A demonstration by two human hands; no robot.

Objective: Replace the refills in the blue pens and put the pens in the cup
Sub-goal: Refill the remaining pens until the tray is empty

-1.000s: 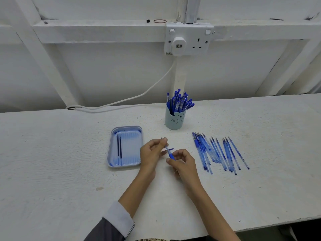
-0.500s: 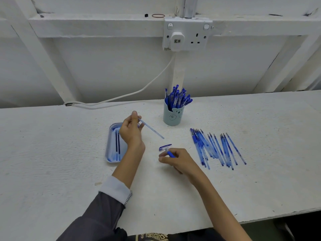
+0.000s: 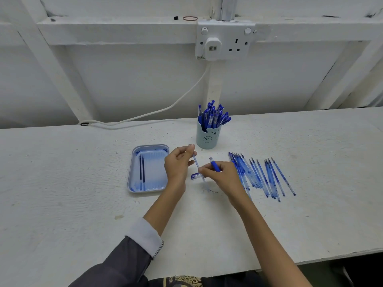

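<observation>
While both hands pinch pen parts, the cap [image 3: 195,176] lies on the table [image 3: 62,172].
Left hand [image 3: 178,165] pinches a refill [image 3: 198,165]; right hand [image 3: 224,177] pinches the barrel [image 3: 214,165], near the cup [image 3: 207,137].

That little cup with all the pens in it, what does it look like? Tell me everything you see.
The cup is a small pale blue-green holder, apparently plastic, with a cartoon bear face drawn on its side. It stands upright on the white table, near the wall, beyond both hands. Its rim dips lower at the front. It is crowded with capped blue pens leaning outward. Nothing else touches it.
</observation>
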